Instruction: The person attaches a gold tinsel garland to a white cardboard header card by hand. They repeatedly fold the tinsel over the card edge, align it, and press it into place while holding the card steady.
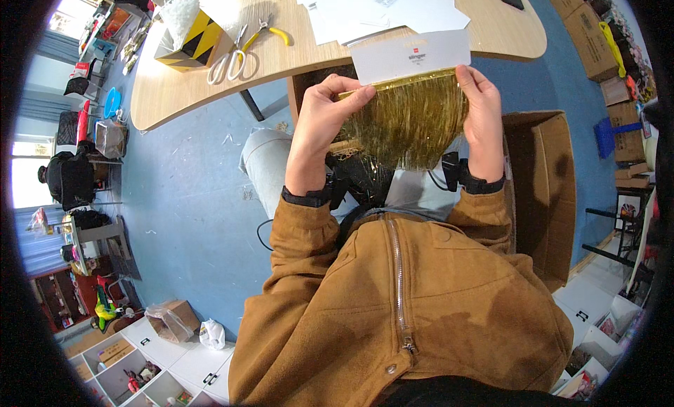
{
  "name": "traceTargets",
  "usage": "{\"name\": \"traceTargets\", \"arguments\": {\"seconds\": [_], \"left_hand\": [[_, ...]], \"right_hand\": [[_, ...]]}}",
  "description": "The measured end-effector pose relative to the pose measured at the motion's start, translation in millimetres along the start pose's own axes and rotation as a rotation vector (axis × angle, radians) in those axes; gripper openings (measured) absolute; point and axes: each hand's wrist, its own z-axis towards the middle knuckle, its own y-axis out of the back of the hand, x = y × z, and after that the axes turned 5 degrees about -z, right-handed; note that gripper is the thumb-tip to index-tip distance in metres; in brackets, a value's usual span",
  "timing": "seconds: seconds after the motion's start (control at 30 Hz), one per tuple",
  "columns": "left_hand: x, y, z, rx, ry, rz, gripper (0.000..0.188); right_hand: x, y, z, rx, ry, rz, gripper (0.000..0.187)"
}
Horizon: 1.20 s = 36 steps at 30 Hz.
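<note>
A gold tinsel fringe hangs down over my lap, its shiny top band stretched level between my two hands. My left hand pinches the band's left end between thumb and fingers. At the right end, my right hand grips it, thumb on top. A white printed card stands up just behind the band and leans over the table's front edge; whether it is fastened to the fringe I cannot tell. Below the fringe, dark strands lie between my knees, partly hidden.
On the wooden table lie white-handled scissors, yellow-handled pliers and several white papers. A black-and-yellow striped box holds clear plastic wrap. An open cardboard box stands beside my right arm. White shelving is at lower left.
</note>
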Motion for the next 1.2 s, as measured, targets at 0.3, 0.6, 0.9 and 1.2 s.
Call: {"name": "traceTargets", "arguments": {"seconds": [0.3,0.6,0.9,1.2], "left_hand": [[-23,-38,-16,-0.154,-0.15,-0.019,0.016],[-28,-42,-18,0.033,-0.247,0.218,0.02],[-16,-3,-8,-0.119,-0.183,0.328,0.017],[-2,8,0,-0.121,-0.15,0.235,0.017]], "right_hand": [[26,-53,-58,0.234,0.208,-0.311,0.033],[27,-62,-65,0.093,0.187,-0.221,0.028],[11,-29,-30,-0.109,0.294,-0.318,0.026],[15,-6,-20,-0.026,0.159,-0.095,0.026]]}}
